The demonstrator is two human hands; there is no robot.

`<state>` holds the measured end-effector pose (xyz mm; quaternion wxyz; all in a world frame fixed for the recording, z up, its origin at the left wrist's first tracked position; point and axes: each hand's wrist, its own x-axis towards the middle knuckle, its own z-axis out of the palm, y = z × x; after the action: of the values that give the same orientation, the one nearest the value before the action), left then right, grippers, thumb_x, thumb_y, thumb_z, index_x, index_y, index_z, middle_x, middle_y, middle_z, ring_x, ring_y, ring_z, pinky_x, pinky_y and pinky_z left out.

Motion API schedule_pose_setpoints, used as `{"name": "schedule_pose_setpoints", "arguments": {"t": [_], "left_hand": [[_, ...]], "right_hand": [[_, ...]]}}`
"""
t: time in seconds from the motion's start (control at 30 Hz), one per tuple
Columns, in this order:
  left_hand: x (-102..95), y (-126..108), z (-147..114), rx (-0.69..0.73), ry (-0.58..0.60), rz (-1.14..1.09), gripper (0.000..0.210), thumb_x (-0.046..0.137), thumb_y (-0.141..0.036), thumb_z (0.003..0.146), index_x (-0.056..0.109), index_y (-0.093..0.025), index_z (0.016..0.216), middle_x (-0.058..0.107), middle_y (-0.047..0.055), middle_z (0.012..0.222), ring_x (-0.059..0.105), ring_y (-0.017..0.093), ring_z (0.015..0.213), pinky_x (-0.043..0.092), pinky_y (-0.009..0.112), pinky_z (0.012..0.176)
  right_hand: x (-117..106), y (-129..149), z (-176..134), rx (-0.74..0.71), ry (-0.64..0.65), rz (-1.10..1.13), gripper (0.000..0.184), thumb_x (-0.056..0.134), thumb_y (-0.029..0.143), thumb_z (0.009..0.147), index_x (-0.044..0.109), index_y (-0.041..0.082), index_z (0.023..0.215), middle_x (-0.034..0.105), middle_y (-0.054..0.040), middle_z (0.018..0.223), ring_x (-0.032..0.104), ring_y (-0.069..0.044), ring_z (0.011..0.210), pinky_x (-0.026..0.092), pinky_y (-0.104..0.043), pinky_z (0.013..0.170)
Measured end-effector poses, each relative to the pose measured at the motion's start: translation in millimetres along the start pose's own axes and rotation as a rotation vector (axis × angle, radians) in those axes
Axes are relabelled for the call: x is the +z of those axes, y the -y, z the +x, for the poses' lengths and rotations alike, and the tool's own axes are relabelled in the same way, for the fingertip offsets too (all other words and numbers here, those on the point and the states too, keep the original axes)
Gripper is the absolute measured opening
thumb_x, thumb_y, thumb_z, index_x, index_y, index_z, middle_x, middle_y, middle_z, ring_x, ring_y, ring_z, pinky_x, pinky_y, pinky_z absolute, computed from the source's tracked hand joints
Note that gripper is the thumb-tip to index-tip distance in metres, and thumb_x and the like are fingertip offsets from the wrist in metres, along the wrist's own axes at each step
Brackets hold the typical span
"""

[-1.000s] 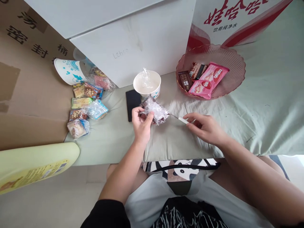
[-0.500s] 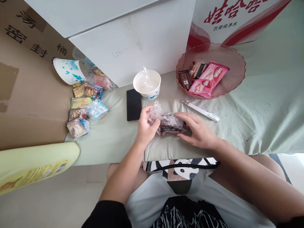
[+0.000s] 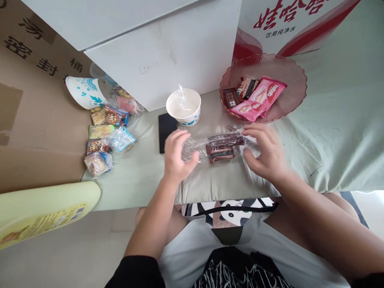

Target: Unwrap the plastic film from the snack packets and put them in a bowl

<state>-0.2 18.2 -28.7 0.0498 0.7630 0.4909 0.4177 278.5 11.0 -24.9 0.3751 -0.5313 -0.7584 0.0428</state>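
Two brown-wrapped snack bars [image 3: 221,153] lie side by side on the cloth, with clear plastic wrap [image 3: 195,150] spread over and around them. Beside the wrap's left end is my left hand [image 3: 177,156], its thumb and fingers apart around nothing. My right hand [image 3: 265,154] is at the other end, slightly blurred, thumb and fingers also apart. Whether its fingertips touch the film edge I cannot tell. Behind the bars stands a white paper bowl [image 3: 183,107] with crumpled clear film in it. Part of a white pen-like cutter [image 3: 232,128] shows; my right hand hides most of it.
A pink glass bowl [image 3: 295,96] holds pink wafer packs and brown bars. A black phone [image 3: 165,130] lies left of the paper bowl. Several wrapped snacks [image 3: 111,132] and a tipped paper bowl [image 3: 85,92] are at left. White boxes [image 3: 168,52] stand behind.
My hands have drawn apart from the wrapped bundle, left hand to the left and right hand to the right. The film is now spread wider, and the bars show more clearly.
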Motion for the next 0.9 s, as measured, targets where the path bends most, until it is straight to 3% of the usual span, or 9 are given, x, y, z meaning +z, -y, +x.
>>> {"name": "schedule_pose_setpoints", "arguments": {"t": [0.1, 0.2, 0.37, 0.43, 0.53, 0.6, 0.77, 0.83, 0.9], "left_hand": [[4.2, -7.8, 0.8, 0.088, 0.201, 0.126, 0.013, 0.065, -0.021, 0.086, 0.070, -0.022, 0.098, 0.073, 0.009, 0.116, 0.065, 0.029, 0.121, 0.050, 0.050, 0.106], [-0.2, -15.4, -0.3, 0.115, 0.144, 0.127, 0.013, 0.062, -0.013, 0.087, 0.068, -0.022, 0.082, 0.076, 0.006, 0.102, 0.071, 0.026, 0.109, 0.055, 0.047, 0.098], [-30.9, -41.9, -4.1, 0.150, 0.087, -0.068, 0.012, 0.062, -0.009, 0.080, 0.065, -0.020, 0.079, 0.076, 0.004, 0.083, 0.072, 0.017, 0.076, 0.058, 0.030, 0.069], [-45.7, -52.3, -4.3, 0.008, 0.353, -0.261, 0.010, 0.060, -0.013, 0.082, 0.065, -0.020, 0.078, 0.073, 0.000, 0.071, 0.066, 0.013, 0.058, 0.051, 0.024, 0.055], [-59.4, -58.9, -4.0, -0.322, 1.045, -0.609, 0.011, 0.062, -0.023, 0.085, 0.070, -0.019, 0.090, 0.075, 0.001, 0.069, 0.068, 0.014, 0.056, 0.052, 0.023, 0.051], [-58.1, -57.2, -4.6, -0.463, 1.172, -0.716, 0.012, 0.062, -0.028, 0.087, 0.069, -0.019, 0.089, 0.075, 0.003, 0.070, 0.068, 0.015, 0.054, 0.052, 0.025, 0.051], [-27.5, -40.4, -2.8, -0.441, 0.052, -0.209, 0.017, 0.069, -0.036, 0.084, 0.066, -0.021, 0.090, 0.070, 0.007, 0.091, 0.067, 0.021, 0.090, 0.056, 0.037, 0.084], [-17.1, -34.0, 0.6, -0.437, -0.109, 0.031, 0.049, 0.083, -0.040, 0.068, 0.065, -0.019, 0.108, 0.065, 0.014, 0.119, 0.059, 0.031, 0.119, 0.049, 0.047, 0.103], [-12.7, -31.0, 2.7, -0.505, -0.029, 0.090, 0.062, 0.087, -0.044, 0.061, 0.064, -0.018, 0.113, 0.064, 0.015, 0.123, 0.059, 0.032, 0.118, 0.048, 0.048, 0.101]], "right_hand": [[7.3, 3.8, -4.4, -0.119, 0.099, -0.111, 0.028, 0.063, 0.021, 0.087, 0.066, 0.026, 0.114, 0.075, -0.0070, 0.108, 0.062, -0.033, 0.120, 0.037, -0.056, 0.111], [7.6, 4.3, -3.9, -0.186, 0.041, -0.133, 0.011, 0.062, 0.019, 0.090, 0.070, 0.025, 0.094, 0.073, -0.0035, 0.085, 0.067, -0.026, 0.098, 0.040, -0.051, 0.107], [-10.6, 11.4, 0.3, -0.359, 0.029, 0.026, 0.012, 0.059, 0.019, 0.089, 0.068, 0.025, 0.082, 0.074, -0.0040, 0.092, 0.067, -0.022, 0.092, 0.048, -0.043, 0.095], [-17.4, 13.9, -2.7, -0.431, 0.177, 0.094, 0.017, 0.054, 0.021, 0.091, 0.068, 0.024, 0.082, 0.070, -0.0015, 0.074, 0.064, -0.018, 0.071, 0.049, -0.038, 0.080], [-20.0, 15.2, -10.6, -0.375, 0.404, -0.001, 0.028, 0.047, 0.027, 0.098, 0.072, 0.023, 0.088, 0.057, 0.0021, 0.052, 0.046, -0.014, 0.046, 0.033, -0.033, 0.052], [-16.8, 16.3, -14.0, -0.283, 0.454, -0.086, 0.031, 0.045, 0.029, 0.099, 0.074, 0.023, 0.089, 0.062, -0.0002, 0.058, 0.047, -0.014, 0.047, 0.025, -0.033, 0.048], [-1.8, 23.7, -10.8, -0.210, 0.282, -0.028, 0.021, 0.052, 0.024, 0.095, 0.073, 0.021, 0.099, 0.072, -0.0107, 0.097, 0.067, -0.025, 0.087, 0.053, -0.039, 0.074], [5.0, 25.4, -9.8, -0.229, 0.293, 0.050, 0.026, 0.059, 0.023, 0.090, 0.069, 0.021, 0.114, 0.071, -0.0138, 0.121, 0.065, -0.032, 0.111, 0.054, -0.051, 0.094], [11.2, 25.4, -10.6, -0.235, 0.349, 0.090, 0.041, 0.063, 0.024, 0.087, 0.063, 0.021, 0.129, 0.065, -0.0149, 0.137, 0.058, -0.036, 0.127, 0.049, -0.057, 0.105]]}}
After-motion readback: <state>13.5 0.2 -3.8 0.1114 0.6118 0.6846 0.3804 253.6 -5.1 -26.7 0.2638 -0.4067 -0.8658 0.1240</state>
